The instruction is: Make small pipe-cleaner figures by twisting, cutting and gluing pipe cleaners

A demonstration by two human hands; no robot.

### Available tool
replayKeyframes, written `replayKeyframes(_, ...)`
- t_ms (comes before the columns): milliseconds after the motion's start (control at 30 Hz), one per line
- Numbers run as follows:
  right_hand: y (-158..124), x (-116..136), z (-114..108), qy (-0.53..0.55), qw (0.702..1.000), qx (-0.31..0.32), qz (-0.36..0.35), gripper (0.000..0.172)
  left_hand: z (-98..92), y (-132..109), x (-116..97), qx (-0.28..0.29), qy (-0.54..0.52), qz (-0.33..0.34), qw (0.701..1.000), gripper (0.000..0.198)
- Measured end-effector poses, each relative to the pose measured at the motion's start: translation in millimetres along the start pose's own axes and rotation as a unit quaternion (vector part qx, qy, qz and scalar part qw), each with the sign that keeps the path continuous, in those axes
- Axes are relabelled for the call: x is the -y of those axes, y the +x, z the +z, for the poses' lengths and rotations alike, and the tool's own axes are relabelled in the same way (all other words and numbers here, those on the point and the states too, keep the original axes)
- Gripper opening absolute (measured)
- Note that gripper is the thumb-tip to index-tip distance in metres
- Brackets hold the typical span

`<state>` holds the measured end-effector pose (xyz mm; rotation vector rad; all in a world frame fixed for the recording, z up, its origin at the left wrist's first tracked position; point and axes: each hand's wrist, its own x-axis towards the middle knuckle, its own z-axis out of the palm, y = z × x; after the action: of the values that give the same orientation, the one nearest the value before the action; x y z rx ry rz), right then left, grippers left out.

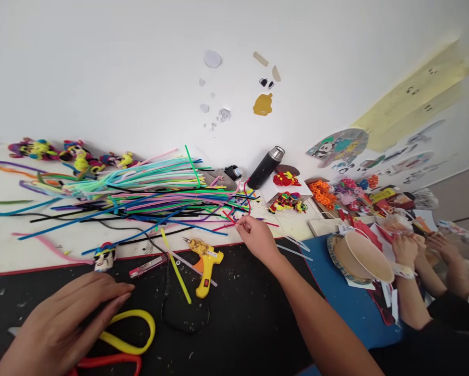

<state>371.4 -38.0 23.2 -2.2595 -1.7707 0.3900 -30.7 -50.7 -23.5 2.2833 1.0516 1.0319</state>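
My right hand (256, 237) reaches forward to the near edge of a big pile of coloured pipe cleaners (148, 190) and pinches a red pipe cleaner (229, 216) between thumb and fingers. My left hand (68, 324) lies flat on the black mat (226, 313) at the lower left, fingers stretched out, holding nothing. Its fingertips rest by the yellow handle loop of a pair of scissors (130, 334). A yellow hot glue gun (205, 258) lies between my two hands, with a loose yellow pipe cleaner (176, 269) beside it.
A black flask (266, 167) lies tilted behind the pile. Small pipe-cleaner figures (62, 151) stand along the wall, and one (104, 256) sits at the mat's edge. On the right another person's hands (414, 248) work near a paper cup (365, 256) on a blue mat (347, 308).
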Motion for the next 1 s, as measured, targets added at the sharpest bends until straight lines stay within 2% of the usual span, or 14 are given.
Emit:
replayKeyframes(33,-7,2,3,0.031,0.999,0.003,-0.007,0.019,-0.9,1,-2,-0.001,-0.001,0.007,1.000,0.018)
replayKeyframes(67,-14,5,6,0.113,0.994,-0.001,-0.013,0.021,-1.8,2,-4,-0.001,-0.003,0.014,1.000,0.016)
replayKeyframes(133,-27,13,15,0.243,0.970,0.007,-0.021,0.023,-2.9,5,-11,0.001,-0.010,0.022,1.000,0.015)
replayKeyframes(267,-48,43,35,0.362,0.931,0.039,-0.027,0.027,-1.5,11,-30,0.044,-0.052,-0.011,0.998,0.017)
replayKeyframes(333,-55,63,42,0.367,0.927,0.049,-0.049,0.026,0.0,17,-39,0.079,-0.093,-0.064,0.990,0.021)
replayKeyframes(367,-57,73,44,0.361,0.929,0.051,-0.064,0.024,0.5,21,-43,0.100,-0.114,-0.111,0.982,0.025)
replayKeyframes(433,-60,93,46,0.331,0.937,0.053,-0.101,0.019,0.7,31,-48,0.144,-0.173,-0.188,0.956,0.038)
replayKeyframes(533,-59,116,44,0.304,0.939,0.049,-0.152,0.016,-0.5,53,-47,0.148,-0.280,-0.228,0.921,0.043)
replayKeyframes(633,-56,131,46,0.310,0.934,0.043,-0.172,0.017,-1.7,74,-40,0.128,-0.339,-0.232,0.903,0.043)
replayKeyframes(733,-53,137,55,0.339,0.924,0.045,-0.168,0.020,-1.5,89,-32,0.128,-0.356,-0.229,0.897,0.043)
replayKeyframes(867,-51,130,71,0.392,0.907,0.044,-0.146,0.022,3.9,96,-28,0.119,-0.380,-0.246,0.884,0.044)
replayKeyframes(1000,-50,117,77,0.444,0.889,0.043,-0.106,0.026,15.6,95,-23,0.052,-0.424,-0.294,0.855,0.046)
